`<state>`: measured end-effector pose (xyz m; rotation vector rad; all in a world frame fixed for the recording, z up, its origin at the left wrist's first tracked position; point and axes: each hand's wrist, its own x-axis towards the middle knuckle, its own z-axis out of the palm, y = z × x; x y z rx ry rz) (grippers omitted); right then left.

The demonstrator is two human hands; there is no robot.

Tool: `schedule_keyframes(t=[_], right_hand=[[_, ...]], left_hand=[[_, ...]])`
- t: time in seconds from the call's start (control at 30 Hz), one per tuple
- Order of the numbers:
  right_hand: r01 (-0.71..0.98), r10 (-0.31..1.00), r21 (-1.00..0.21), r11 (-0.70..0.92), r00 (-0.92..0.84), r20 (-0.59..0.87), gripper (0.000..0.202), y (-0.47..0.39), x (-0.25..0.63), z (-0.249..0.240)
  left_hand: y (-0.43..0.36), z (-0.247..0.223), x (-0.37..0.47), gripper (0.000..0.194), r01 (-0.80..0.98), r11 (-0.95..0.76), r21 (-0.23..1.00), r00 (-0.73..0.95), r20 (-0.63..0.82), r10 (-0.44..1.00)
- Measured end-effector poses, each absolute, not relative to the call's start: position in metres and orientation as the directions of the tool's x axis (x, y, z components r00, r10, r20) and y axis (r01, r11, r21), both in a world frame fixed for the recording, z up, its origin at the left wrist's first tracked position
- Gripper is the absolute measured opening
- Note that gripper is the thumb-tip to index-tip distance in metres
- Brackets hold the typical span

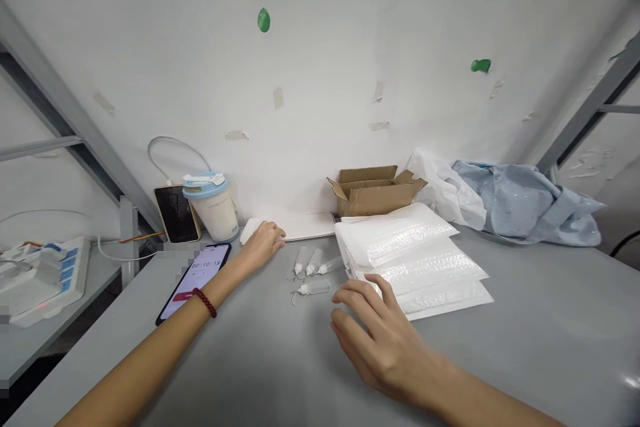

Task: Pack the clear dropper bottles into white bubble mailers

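My left hand (263, 243) rests at the left end of a flat white strip (310, 227) by the wall, its fingers bent together; what they hold, if anything, is hidden. My right hand (375, 333) hovers over the grey table, fingers apart and curved, with nothing in them. Several small clear bottles with white tips lie between the hands; one bottle (316, 288) lies sideways just left of my right fingertips. A stack of white bubble mailers (415, 253) lies beyond my right hand.
An open cardboard box (377, 199), a white plastic bag (447, 190) and a light blue cloth (535, 203) stand along the wall. At left are a lidded cup (215, 210), an upright phone (177, 213), a phone showing a timer (200, 277) and a power strip (55, 280).
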<state>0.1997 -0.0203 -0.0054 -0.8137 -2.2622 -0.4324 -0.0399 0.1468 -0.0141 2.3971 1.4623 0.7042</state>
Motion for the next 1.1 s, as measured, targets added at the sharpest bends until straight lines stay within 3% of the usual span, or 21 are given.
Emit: schedule_keyframes(t=[0.3,0.53,0.67,0.73,0.77,0.83,0.93,1.0,1.03,1.1], right_hand=[[0.655,0.478,0.042,0.754,-0.592,0.649,0.013,-0.014,0.200,-0.010],[0.689,0.502,0.046,0.723,-0.570,0.650,0.017,-0.012,0.202,-0.011],[0.706,0.398,0.180,0.685,-0.569,0.719,0.030,-0.012,0.203,-0.002],[0.683,0.301,0.290,0.671,-0.608,0.735,0.032,-0.014,0.203,0.004],[0.667,0.257,0.340,0.663,-0.629,0.734,0.031,-0.016,0.203,0.007],[0.647,0.192,0.418,0.637,-0.659,0.727,0.028,-0.021,0.202,0.008],[0.688,0.187,0.430,0.585,-0.630,0.754,0.024,-0.025,0.200,0.002],[0.731,0.252,0.390,0.559,-0.598,0.760,0.030,-0.024,0.199,-0.001],[0.743,0.288,0.382,0.549,-0.597,0.749,0.032,-0.022,0.199,-0.002],[0.754,0.344,0.392,0.527,-0.611,0.713,0.033,-0.019,0.200,0.000]], left_hand=[[0.151,-0.023,-0.046,0.023,0.808,-0.552,0.208,0.479,0.313,0.820],[0.125,-0.015,-0.052,0.018,0.840,-0.510,0.186,0.384,0.459,0.801],[0.091,-0.011,-0.053,0.015,0.847,-0.493,0.198,0.293,0.600,0.745],[0.068,-0.010,-0.046,0.011,0.783,-0.617,0.079,0.364,0.746,0.558],[0.056,-0.009,-0.040,0.009,0.731,-0.681,-0.047,0.454,0.778,0.434],[0.033,-0.009,-0.027,0.012,0.584,-0.755,-0.300,0.639,0.743,0.199],[0.008,-0.009,-0.009,0.018,0.403,-0.800,-0.445,0.776,0.629,0.041],[0.005,-0.010,-0.006,0.016,0.411,-0.829,-0.379,0.763,0.641,0.086],[0.007,-0.011,-0.007,0.014,0.471,-0.835,-0.285,0.716,0.677,0.172],[0.017,-0.012,-0.015,0.012,0.638,-0.770,0.021,0.516,0.731,0.447]])
